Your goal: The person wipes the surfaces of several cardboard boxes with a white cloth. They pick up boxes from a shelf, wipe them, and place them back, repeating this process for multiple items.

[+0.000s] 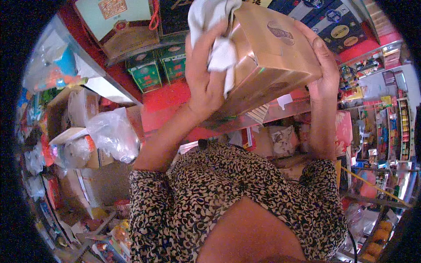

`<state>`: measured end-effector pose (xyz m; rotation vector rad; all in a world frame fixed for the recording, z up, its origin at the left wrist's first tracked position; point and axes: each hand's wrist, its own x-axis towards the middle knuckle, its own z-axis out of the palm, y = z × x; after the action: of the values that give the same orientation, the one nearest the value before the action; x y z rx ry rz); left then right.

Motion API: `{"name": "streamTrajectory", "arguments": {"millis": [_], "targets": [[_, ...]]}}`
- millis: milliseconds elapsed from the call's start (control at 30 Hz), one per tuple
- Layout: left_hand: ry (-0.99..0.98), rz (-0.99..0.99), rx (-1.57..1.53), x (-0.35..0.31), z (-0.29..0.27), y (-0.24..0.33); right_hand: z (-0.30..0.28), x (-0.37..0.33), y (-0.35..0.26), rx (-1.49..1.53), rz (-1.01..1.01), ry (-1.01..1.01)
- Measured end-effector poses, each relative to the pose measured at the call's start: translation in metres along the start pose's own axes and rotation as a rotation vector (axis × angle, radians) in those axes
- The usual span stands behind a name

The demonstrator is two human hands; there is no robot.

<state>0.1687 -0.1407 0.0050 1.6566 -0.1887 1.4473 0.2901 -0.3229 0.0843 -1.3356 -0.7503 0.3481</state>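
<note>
At the upper centre of the frame, a gold-brown box (pixel 280 57) is held up at a tilt between the two hands. Its right side is gripped by the right hand (pixel 323 65), which is spread along the edge, partly curled. By the left hand (pixel 204 81), half-closed, a bunched white cloth (pixel 222 56) is grasped and pressed against the box's left side. Green boxes (pixel 145 76) are seen to the left, beside a red surface (pixel 169 95). At the frame's left, a clear plastic bag (pixel 115 133) is seen near cardboard.
</note>
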Motion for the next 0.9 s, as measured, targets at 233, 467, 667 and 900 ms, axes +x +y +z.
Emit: {"name": "streamTrajectory", "arguments": {"millis": [233, 467, 667, 900], "targets": [[-0.174, -0.578, 0.066, -0.158, -0.05, -0.044, -0.013, 0.0, 0.004, -0.015, 0.008, 0.031], [-0.115, -0.631, 0.159, -0.124, -0.043, -0.05, -0.007, -0.012, 0.001, 0.152, 0.016, 0.013], [-0.099, -0.343, 0.129, -0.041, -0.033, 0.005, -0.008, -0.036, 0.03, 0.167, -0.181, 0.017], [-0.223, -0.433, 0.385, -0.123, -0.094, -0.043, 0.0, -0.1, 0.136, -0.265, 0.063, -0.189]]}}
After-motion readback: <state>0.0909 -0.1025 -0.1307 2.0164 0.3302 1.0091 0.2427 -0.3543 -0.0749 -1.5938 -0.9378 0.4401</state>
